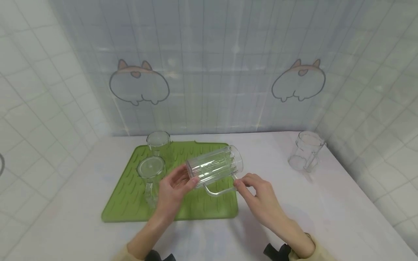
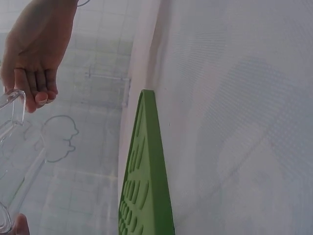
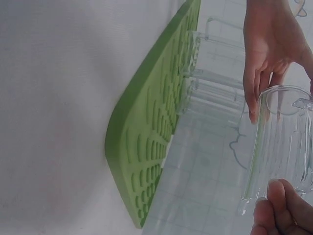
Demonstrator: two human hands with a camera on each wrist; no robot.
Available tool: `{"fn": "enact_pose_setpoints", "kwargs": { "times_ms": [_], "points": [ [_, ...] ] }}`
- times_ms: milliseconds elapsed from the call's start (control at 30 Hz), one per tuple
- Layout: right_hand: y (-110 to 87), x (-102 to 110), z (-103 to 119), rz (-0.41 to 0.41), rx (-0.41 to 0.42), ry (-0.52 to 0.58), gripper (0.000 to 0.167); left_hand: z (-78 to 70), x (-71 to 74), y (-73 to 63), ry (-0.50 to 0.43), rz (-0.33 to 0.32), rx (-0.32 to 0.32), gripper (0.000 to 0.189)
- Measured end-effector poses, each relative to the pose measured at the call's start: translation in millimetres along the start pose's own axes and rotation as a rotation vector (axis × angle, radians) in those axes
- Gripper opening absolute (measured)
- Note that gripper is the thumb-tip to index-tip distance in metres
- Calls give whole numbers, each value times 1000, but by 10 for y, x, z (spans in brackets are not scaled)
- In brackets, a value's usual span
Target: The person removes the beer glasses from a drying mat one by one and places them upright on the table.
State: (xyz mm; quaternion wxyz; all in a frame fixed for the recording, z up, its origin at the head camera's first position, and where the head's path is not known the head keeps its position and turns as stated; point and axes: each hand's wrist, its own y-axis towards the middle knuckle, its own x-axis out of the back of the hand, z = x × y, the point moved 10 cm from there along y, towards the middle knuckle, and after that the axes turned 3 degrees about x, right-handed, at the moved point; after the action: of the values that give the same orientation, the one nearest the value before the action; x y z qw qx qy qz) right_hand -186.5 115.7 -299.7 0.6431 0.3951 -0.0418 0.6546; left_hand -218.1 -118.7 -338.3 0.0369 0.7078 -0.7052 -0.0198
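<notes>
A clear glass mug (image 1: 213,166) is held tilted on its side above a green ridged mat (image 1: 212,210). My left hand (image 1: 173,188) grips the mug's left end, thumb on the near side and fingers behind it. The right hand (image 1: 259,192) pinches the handle near the mug's other end. In the right wrist view, the left hand (image 3: 274,54) is at one end of the mug (image 3: 283,142), and right-hand fingertips show at the lower right. The left wrist view shows the right hand (image 2: 39,54) at the handle.
Two more glass mugs, one nearer (image 1: 151,168) and one farther (image 1: 159,139), stand on the mat's left side. Another glass mug (image 1: 305,150) stands on the white table (image 1: 277,232) at the far right. Tile-patterned walls (image 1: 222,72) enclose the back and sides.
</notes>
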Motion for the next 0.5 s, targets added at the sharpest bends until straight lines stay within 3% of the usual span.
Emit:
{"fn": "enact_pose_setpoints", "kwargs": {
  "times_ms": [500],
  "points": [
    [6,87,-7,-58,-14,19,14,19,-51,2,-26,59,-34,51]
  ]
}}
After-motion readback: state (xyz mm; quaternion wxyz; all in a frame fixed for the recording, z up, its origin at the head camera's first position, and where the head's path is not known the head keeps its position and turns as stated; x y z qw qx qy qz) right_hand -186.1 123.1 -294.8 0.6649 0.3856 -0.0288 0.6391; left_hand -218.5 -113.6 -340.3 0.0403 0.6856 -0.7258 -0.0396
